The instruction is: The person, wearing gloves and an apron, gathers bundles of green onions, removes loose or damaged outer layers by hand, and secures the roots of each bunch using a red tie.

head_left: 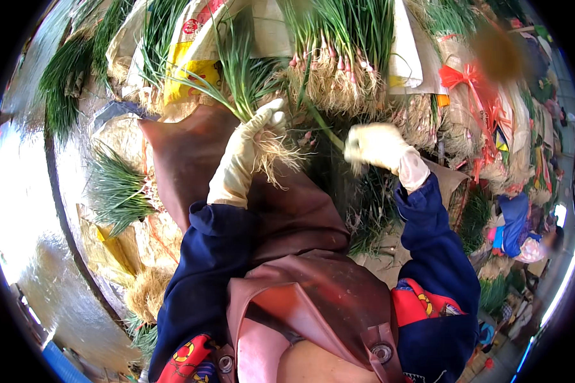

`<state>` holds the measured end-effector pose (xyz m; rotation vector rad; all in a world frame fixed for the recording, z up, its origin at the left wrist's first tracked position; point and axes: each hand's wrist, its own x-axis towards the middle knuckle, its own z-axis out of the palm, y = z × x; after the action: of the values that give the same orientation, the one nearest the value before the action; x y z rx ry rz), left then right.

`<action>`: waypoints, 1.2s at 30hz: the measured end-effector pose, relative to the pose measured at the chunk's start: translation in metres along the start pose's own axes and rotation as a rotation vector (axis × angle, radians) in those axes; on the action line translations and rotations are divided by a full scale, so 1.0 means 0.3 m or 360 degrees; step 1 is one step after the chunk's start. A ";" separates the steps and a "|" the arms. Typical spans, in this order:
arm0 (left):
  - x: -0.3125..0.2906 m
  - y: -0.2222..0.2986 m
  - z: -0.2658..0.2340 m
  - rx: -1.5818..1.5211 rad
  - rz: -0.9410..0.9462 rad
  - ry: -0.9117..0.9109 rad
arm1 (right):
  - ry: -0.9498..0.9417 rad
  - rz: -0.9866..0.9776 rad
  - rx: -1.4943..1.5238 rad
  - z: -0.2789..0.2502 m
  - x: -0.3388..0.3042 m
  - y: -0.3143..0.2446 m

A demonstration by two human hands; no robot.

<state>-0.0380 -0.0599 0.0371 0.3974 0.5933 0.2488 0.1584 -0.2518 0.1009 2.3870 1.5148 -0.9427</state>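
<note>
My left hand, in a pale glove, is closed round a small bunch of green garlic. Its leaves point up and away, and pale roots hang below my fingers. To the right, my right hand, gloved too and smeared by motion, has its fingers curled at the end of a single green garlic stalk. That stalk slants up to the left from my fist. Beneath both hands spreads a brown apron over my lap, with loose dark green leaves to its right.
A thick row of green garlic with pinkish bulbs lies ahead on pale sacks. Another bundle rests at the left. Red plastic ties stand at the right, and farther off a person in blue is bent over.
</note>
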 end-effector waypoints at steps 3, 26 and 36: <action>0.005 0.007 0.017 0.0057 0.0065 -0.0020 | 0.0291 0.0074 0.0290 -0.001 0.041 0.043; 0.032 -0.083 0.135 0.0160 -0.0413 0.0001 | 0.1683 0.0369 0.0937 0.050 0.266 -0.084; -0.031 -0.084 0.054 -0.0029 -0.0388 -0.0204 | -0.0276 -0.0496 0.3736 0.180 0.379 -0.111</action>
<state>-0.0331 -0.0903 0.0432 0.3170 0.5073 -0.0050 0.1396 -0.1740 -0.0018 1.9266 -0.0510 -4.2963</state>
